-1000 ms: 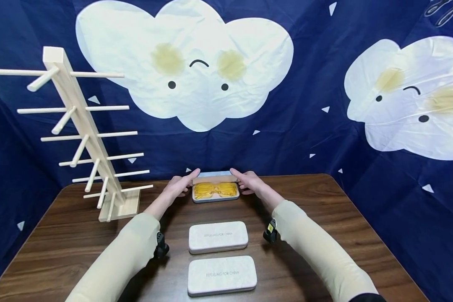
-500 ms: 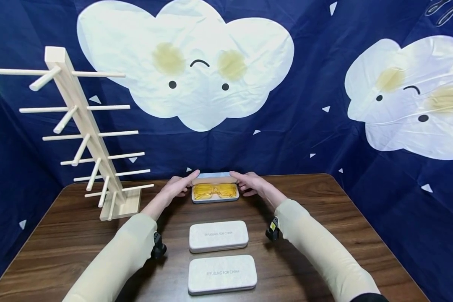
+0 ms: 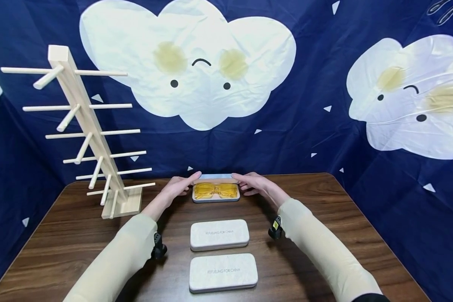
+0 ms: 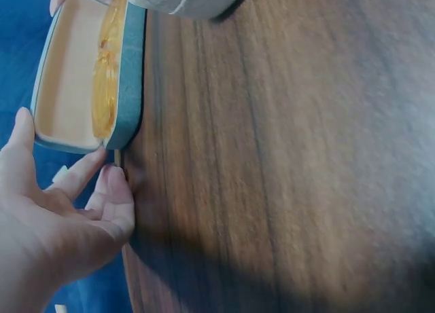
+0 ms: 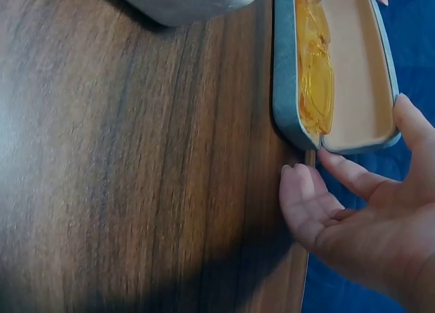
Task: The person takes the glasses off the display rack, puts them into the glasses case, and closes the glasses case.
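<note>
At the table's back edge lies a glasses case [image 3: 216, 200] with its lid raised, beige lining inside. Yellow-tinted glasses [image 3: 216, 191] rest in its bottom half. My left hand [image 3: 178, 186] holds the left end of the lid, thumb on its outer edge and index finger near the hinge. The right hand [image 3: 253, 183] grips the opposite end the same way. In the left wrist view the lid lining [image 4: 71, 68] faces the camera beside the thumb. From the right wrist view, the glasses [image 5: 315, 75] lie folded in the case, and fingertips touch the hinge corner.
Two white closed glasses cases [image 3: 219, 235] [image 3: 223, 272] lie in a column nearer the front. On the left stands a wooden peg rack [image 3: 88, 117] with several pegs sticking out. A blue curtain [image 3: 226, 155] with cloud prints hangs behind the brown wooden table [image 3: 305, 218].
Both hands stay at the two ends of the open case. The right forearm has shifted slightly to the right, and the head view has moved a little.
</note>
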A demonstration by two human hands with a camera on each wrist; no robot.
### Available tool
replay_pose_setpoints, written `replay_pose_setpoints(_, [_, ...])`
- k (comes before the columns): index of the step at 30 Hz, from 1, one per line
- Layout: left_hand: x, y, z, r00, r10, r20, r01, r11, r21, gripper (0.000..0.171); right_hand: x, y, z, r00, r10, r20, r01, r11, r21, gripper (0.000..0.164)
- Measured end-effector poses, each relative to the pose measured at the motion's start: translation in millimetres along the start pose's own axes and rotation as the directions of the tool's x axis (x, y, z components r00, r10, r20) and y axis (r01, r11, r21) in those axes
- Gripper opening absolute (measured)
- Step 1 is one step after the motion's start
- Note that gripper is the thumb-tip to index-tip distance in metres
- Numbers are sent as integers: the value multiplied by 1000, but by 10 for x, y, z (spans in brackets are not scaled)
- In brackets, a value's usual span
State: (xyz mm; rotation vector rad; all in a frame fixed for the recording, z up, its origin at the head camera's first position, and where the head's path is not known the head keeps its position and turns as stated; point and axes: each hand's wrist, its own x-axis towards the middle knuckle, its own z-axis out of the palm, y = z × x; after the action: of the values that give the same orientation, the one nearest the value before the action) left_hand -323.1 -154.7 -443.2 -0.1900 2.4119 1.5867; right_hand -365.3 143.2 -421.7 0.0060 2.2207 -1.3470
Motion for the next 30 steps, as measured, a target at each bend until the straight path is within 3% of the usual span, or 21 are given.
replay_pose_setpoints(12, [-74,-103,-87,992,101,78,-106,993,55,72,-28,91,-23,994,-71,82,75,996,-55,65])
replay_pose_setpoints(22, [-113,-132,-78,989,127,81,-133,988,80,71,-20,168,-25,989,-121,87,129,988,-88,64])
replay_pose_setpoints(30, [-113,-198,-89,988,147,52,-154,973,173,79,-42,190,-15,982,-164,99,174,980,-101,63])
